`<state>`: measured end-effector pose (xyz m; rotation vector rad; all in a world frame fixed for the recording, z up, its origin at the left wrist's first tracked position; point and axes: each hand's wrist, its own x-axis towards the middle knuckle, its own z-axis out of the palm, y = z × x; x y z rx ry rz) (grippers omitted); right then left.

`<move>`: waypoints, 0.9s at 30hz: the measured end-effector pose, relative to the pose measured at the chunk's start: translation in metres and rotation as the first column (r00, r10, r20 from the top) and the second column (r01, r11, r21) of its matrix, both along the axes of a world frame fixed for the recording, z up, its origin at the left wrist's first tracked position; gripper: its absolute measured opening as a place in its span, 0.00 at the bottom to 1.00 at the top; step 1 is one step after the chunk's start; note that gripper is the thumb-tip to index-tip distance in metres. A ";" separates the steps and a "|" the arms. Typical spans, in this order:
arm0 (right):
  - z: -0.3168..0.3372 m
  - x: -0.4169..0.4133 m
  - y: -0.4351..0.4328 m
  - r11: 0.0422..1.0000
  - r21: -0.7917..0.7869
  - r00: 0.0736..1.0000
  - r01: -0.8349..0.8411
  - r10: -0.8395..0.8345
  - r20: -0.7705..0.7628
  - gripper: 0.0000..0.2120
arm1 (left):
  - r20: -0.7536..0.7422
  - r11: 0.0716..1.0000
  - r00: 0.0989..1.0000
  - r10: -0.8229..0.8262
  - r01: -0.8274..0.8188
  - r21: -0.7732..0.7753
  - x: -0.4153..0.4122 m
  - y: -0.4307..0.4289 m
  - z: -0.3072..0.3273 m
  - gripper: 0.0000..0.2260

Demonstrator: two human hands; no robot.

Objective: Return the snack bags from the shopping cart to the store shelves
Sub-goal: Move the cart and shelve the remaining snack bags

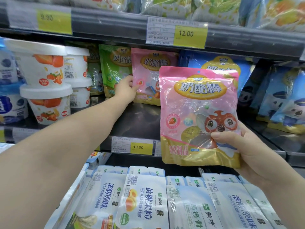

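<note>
store shelves fill our view, and the middle shelf (140, 119) carries a yellow 10.00 price tag (140, 147) on its front edge. our right hand (244, 146) holds a pink snack bag (198, 116) upright in front of that shelf, thumb clamped across its lower front, fingers curled behind. our left hand (126, 90) reaches in, fingers pinching the left edge of a second pink bag (148, 75) standing at the back, between a green bag (113, 66) and a blue bag (222, 63). strawberry tubs (42, 66) stand stacked at the left; white packs (145, 195) lie below.
</note>
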<state>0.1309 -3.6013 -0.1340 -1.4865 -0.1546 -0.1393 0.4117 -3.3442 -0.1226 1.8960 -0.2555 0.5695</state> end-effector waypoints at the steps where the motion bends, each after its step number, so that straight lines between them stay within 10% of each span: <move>1: 0.000 -0.001 -0.001 1.000 0.005 1.000 0.003 -0.003 0.001 0.27 | -0.001 1.000 1.000 0.005 -0.005 -0.015 0.002 -0.001 0.000 0.13; 15: 0.008 0.015 0.012 0.996 0.034 0.997 -0.078 0.078 0.015 0.28 | -0.035 0.988 0.989 0.144 -0.141 0.067 -0.034 0.013 0.004 0.30; 21: 0.016 0.036 0.053 0.987 0.036 0.988 -0.155 0.154 0.027 0.25 | -0.191 0.976 0.957 -0.218 0.210 -0.060 -0.086 0.022 0.006 0.13; 27: 0.015 0.066 0.076 0.985 0.088 0.989 -0.146 0.143 0.041 0.20 | -0.201 0.798 0.815 -0.543 0.427 -0.425 -0.129 0.045 0.014 0.34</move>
